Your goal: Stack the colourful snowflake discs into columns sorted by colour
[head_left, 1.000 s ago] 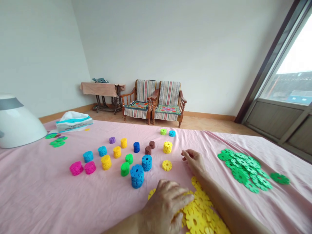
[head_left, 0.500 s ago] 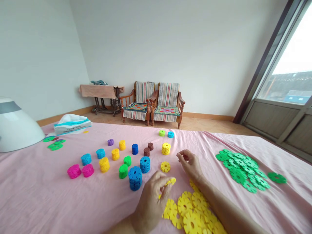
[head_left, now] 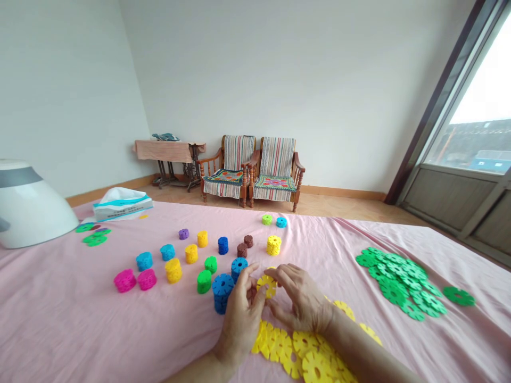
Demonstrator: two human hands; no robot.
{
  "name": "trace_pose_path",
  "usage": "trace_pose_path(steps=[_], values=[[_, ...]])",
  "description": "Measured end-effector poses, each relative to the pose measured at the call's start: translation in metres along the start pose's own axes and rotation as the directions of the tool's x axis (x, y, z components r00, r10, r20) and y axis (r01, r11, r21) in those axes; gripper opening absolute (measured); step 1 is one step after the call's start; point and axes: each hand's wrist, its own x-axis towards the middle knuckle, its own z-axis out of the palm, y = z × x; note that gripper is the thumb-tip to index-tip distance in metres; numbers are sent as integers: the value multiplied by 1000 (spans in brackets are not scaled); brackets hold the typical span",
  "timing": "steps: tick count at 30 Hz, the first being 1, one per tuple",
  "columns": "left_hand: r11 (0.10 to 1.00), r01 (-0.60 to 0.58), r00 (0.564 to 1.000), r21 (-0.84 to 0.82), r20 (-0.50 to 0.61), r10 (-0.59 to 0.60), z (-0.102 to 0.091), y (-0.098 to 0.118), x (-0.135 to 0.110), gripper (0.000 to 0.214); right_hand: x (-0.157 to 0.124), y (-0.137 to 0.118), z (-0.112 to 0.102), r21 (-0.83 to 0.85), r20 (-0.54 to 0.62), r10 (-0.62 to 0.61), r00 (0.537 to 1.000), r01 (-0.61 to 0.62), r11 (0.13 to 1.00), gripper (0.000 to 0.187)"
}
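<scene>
**Yellow plastic snowflake disc (head_left: 266, 285), held between both hands.**
Our left hand (head_left: 239, 319) and right hand (head_left: 303, 300) pinch it, fingers narrow, above loose yellow discs (head_left: 279, 346); blue stack (head_left: 222, 285) just beside.

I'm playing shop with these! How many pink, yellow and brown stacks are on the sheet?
Pink stacks: 2
Yellow stacks: 4
Brown stacks: 2
Total: 8

left hand (head_left: 241, 314), right hand (head_left: 301, 298) apart half second ago, now together, both pinching yellow snowflake disc (head_left: 266, 285) between them.
</scene>
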Motion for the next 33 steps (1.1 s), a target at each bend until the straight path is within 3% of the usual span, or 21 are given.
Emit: trace_pose_path(steps=[7, 13, 17, 21, 28, 33], values=[[999, 17, 1000, 36, -3, -17, -3, 3, 2, 45, -1, 2, 2, -108, 16, -75, 997, 76, 991, 43], [998, -6, 1000, 63, 6, 6, -1, 4, 2, 41, -2, 1, 1, -87, 9, -79, 997, 80, 993, 49], [1000, 8, 999, 26, 40, -9, 1, 9, 0, 40, 0, -1, 0, -111, 49, -78, 996, 83, 990, 42], [1000, 19, 997, -17, 71, -18, 1, 18, -2, 33, 1, 1, 4, -142, 48, -34, 998, 40, 989, 18], [999, 47, 988, 3, 146, -47, 5, 11, -2, 24, -3, 6, 14, 25, -27, 152, 988, -151, 988, 31], [997, 70, 984, 37, 161, -75, 6, 7, -3, 20, -4, 6, 17, 85, -23, 202, 979, -199, 976, 32]])
